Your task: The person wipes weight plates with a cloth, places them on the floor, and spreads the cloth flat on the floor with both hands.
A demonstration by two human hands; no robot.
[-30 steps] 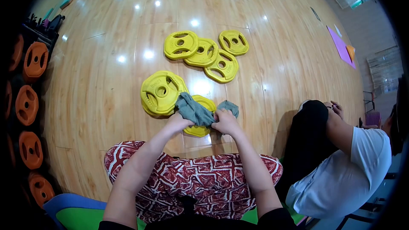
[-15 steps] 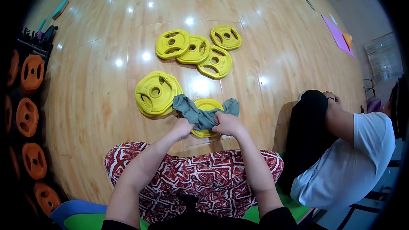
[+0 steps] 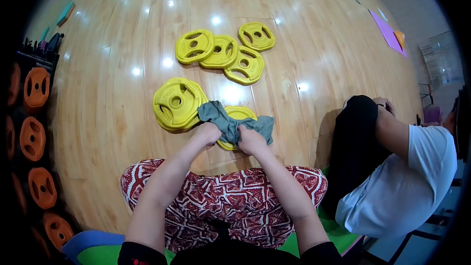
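Note:
A grey-green cloth point(image 3: 228, 126) lies bunched over a yellow weight plate point(image 3: 240, 113) on the floor in front of my crossed legs. My left hand point(image 3: 209, 133) is closed at the cloth's lower left edge, near the plate. My right hand point(image 3: 250, 140) grips the cloth over the plate's right part, fingers bent into it. The cloth hides the plate's middle. Just left of it, a stack of yellow plates point(image 3: 169, 110) touches or nearly touches the cloth's left end.
Several yellow plates point(image 3: 194, 46) lie partly overlapping farther ahead. Orange plates point(image 3: 32, 138) stand on a rack at the left. A seated person point(image 3: 402, 186) in a white shirt is at the right. A purple mat point(image 3: 387, 32) lies at the far right.
My right hand has moved left along the cloth, and the cloth's right end now spreads past it. The view has shifted slightly. My left hand stays at the cloth's left side.

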